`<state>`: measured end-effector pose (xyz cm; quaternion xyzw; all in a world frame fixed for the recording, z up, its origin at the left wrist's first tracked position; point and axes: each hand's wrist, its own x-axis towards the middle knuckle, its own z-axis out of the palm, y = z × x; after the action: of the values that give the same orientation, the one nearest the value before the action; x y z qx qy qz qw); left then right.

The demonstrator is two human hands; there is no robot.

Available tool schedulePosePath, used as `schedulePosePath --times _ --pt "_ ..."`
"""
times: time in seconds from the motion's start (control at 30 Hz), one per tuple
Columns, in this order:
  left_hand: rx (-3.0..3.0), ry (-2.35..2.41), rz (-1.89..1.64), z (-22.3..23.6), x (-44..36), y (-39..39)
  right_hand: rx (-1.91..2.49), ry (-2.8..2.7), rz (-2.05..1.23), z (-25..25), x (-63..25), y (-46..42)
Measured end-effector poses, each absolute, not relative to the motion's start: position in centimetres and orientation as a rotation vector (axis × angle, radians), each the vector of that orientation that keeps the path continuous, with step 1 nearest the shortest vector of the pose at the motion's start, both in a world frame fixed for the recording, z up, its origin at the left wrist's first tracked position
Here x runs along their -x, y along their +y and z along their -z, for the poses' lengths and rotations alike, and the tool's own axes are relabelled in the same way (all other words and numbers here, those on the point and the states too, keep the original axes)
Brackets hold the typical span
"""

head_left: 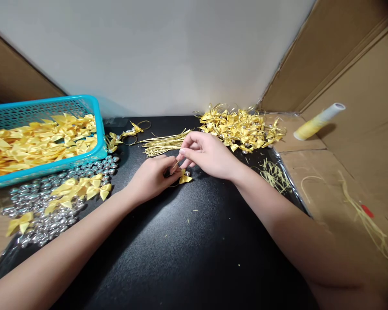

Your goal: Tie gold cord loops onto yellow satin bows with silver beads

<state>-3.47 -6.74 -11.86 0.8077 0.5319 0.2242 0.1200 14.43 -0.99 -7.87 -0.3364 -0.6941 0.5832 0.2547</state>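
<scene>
Near the middle of the black table, my left hand [153, 177] is closed in a pinch on a thin gold cord. A yellow ribbon bow [185, 177] with a silver bead beside it hangs just below those fingertips, close to the tabletop. My right hand [210, 156] meets the left from the right side, its thumb and fingers closed around the cord's upper end; the exact grip is partly hidden. Behind both hands lies a bundle of gold cords [160, 144].
At left stands a turquoise basket [101, 133] full of yellow bows, with silver beads [48, 224] and loose bows in front. A pile of corded bows [236, 127] sits at the back right. Cord scraps [274, 175] and a cardboard tube [318, 122] lie farther right.
</scene>
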Motion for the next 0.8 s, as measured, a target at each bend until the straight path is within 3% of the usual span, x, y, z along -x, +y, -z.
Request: schedulePosePath --times 0.43,0.8 --pt "-2.186 1.528 -0.776 12.8 3.2 -8.2 0.874 -1.487 -1.930 8.4 -13.3 -1.2" --pt "-1.960 1.297 -0.827 14.1 2.2 -9.0 0.790 -1.333 -1.909 9.4 -12.3 -1.3"
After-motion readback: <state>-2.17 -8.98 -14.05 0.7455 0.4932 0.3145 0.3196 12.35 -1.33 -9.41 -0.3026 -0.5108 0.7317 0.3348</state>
